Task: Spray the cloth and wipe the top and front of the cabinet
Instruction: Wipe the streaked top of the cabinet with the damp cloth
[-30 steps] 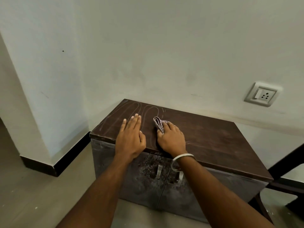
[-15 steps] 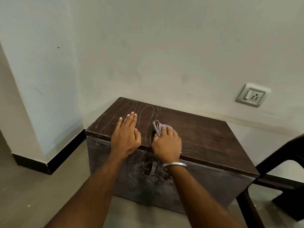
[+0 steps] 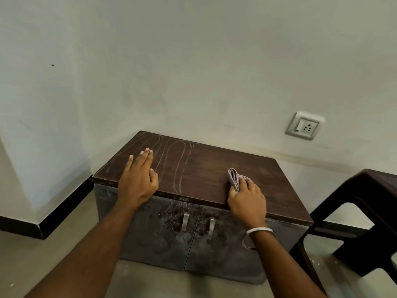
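While my left hand (image 3: 137, 179) lies flat with straight fingers on the left part of the cabinet (image 3: 214, 175) top, holding nothing, my right hand (image 3: 247, 197) presses the cloth (image 3: 233, 179) down near the front edge, right of centre. I see the cloth bunched under my curled fingers, with a folded loop sticking up past the fingertips on the side toward the wall; most of it is hidden beneath the palm, so I cannot tell how much lies there. My thumb sits at the front lip of the top, beside the cloth. Between my hands the brown top carries pale looping streaks (image 3: 174, 164), well apart from the cloth. Below, the two grey doors look smudged and dusty around the handles (image 3: 186, 221), which stand side by side at the seam. A bangle (image 3: 261, 230) circles my right wrist. On the wall to the right I see a socket (image 3: 304, 127), and a dark chair (image 3: 352, 216) stands just beside the cabinet's right end.
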Available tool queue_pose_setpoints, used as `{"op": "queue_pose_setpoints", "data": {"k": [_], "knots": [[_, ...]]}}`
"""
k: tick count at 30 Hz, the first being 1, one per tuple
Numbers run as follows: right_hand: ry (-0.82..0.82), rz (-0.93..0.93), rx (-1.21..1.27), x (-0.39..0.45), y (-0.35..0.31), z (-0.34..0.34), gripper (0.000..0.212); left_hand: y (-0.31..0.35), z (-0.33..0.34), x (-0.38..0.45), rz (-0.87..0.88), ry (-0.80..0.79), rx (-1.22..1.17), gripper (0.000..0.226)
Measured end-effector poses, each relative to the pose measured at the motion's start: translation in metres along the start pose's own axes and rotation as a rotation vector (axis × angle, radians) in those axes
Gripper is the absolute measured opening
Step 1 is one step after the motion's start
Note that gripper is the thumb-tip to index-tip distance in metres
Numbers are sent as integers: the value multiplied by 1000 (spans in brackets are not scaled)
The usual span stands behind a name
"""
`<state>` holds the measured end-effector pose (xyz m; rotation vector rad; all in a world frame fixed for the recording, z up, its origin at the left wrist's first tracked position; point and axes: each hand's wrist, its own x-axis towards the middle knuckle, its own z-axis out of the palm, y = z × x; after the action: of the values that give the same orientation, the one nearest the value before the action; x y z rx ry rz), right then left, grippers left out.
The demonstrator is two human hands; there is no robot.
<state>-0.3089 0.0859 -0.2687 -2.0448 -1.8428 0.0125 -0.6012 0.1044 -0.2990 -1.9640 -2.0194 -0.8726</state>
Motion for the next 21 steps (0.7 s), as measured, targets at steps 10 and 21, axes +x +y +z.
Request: {"op": "queue_pose_setpoints", "data": {"k": [10,21], "knots": [[4,97,-15,-2,-22,7,58,-43,-13,9,-38,-9,-27,67],[-51,-147,69,-33,-140,38,61,-51,-13,11,47,-22,-2,66]]}}
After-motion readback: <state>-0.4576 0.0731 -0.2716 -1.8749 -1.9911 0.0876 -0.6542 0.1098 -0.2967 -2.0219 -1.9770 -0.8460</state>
